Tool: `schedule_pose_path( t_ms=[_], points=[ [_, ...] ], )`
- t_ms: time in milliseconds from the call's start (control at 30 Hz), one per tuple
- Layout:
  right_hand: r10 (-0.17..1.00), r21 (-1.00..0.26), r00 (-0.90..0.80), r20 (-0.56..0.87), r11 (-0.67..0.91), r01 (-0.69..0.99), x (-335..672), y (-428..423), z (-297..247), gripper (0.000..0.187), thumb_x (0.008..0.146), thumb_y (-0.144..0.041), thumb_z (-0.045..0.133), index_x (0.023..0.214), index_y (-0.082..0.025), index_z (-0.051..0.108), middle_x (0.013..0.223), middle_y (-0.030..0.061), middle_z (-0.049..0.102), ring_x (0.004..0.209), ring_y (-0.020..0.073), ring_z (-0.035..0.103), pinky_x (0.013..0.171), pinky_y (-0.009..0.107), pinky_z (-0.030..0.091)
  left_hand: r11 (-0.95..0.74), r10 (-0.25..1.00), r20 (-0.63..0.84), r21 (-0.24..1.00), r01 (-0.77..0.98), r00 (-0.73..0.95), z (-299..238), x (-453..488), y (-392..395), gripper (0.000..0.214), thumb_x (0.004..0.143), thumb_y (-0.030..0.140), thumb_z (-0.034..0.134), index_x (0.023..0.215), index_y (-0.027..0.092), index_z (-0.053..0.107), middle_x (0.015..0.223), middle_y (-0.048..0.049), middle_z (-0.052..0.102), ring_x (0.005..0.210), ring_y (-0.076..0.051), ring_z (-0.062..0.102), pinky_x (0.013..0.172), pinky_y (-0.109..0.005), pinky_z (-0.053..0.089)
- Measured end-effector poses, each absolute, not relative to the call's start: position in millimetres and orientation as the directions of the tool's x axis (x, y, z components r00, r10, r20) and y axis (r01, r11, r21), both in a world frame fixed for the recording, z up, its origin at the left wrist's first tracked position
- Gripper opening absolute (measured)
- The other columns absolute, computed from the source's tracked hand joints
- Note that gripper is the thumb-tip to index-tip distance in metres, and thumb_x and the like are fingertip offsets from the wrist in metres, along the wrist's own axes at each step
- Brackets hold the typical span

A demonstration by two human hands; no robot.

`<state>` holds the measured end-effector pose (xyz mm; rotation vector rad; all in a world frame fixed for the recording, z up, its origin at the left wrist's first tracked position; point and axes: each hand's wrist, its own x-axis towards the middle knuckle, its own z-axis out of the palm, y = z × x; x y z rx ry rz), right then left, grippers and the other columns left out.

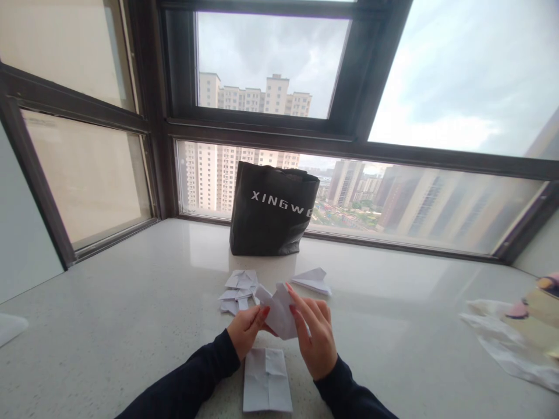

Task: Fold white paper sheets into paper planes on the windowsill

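A piece of folded white paper (pixel 282 317) is held up between my two hands, its upper edge showing pointed flaps. My left hand (pixel 250 330) pinches its left side, thumb in front. On the right side, the fingers and thumb of my right hand (pixel 317 334) grip the paper's edge. Flat on the counter between my forearms lies a creased rectangular sheet of white paper (pixel 267 381). Behind my left hand is a small pile of folded paper pieces (pixel 239 288). A folded paper plane (pixel 313 280) rests beyond my right hand.
A black bag (pixel 273 218) with white lettering stands on the white counter (pixel 144 308) near the window. At the far right, a plush-looking object (pixel 539 317) lies by a crumpled white plastic bag (pixel 502 337). Something white (pixel 11 327) sits at the left edge.
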<state>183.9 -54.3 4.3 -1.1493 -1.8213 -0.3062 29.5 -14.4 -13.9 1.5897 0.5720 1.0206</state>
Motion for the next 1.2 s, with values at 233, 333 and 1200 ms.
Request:
schedule_pose_path(
  t_ms=[233,333,1200],
  points=[
    [0.623,-0.274,-0.184,0.760,0.564,0.779,183.0,-56.0,3.7,0.043,0.083,-0.013,0.030,0.125,-0.023,0.032,0.087,0.0053,0.054,0.073,0.0188,0.047,0.064,0.032,0.030,-0.319,0.798,0.327,0.942,-0.105,0.507,-14.0,27.7,-14.8,0.037,0.075,0.049,0.042,0.076,0.015,0.057,0.071,-0.0076,0.066,0.068,-0.022,0.062,0.062,-0.029,0.049],
    [0.635,-0.289,-0.215,0.742,0.592,0.752,182.4,-56.0,3.4,0.043,0.083,-0.012,0.028,0.125,-0.024,0.030,0.088,0.0044,0.054,0.072,0.0180,0.047,0.063,0.031,0.029,-0.325,0.795,0.329,0.940,-0.101,0.510,-14.1,27.9,-15.4,0.037,0.076,0.049,0.040,0.076,0.015,0.056,0.072,-0.0081,0.065,0.067,-0.022,0.062,0.062,-0.030,0.049],
    [0.757,-0.342,-0.058,0.651,0.361,0.868,189.2,-43.1,-2.5,0.023,0.081,-0.039,0.045,0.071,-0.025,0.061,0.061,-0.0026,0.061,0.062,0.0162,0.051,0.070,0.033,0.023,-0.505,0.826,0.484,0.863,-0.001,0.291,-12.2,24.1,-8.8,0.038,0.079,0.037,0.040,0.108,0.013,0.045,0.096,-0.0101,0.056,0.089,-0.022,0.052,0.076,-0.034,0.042]
  ],
)
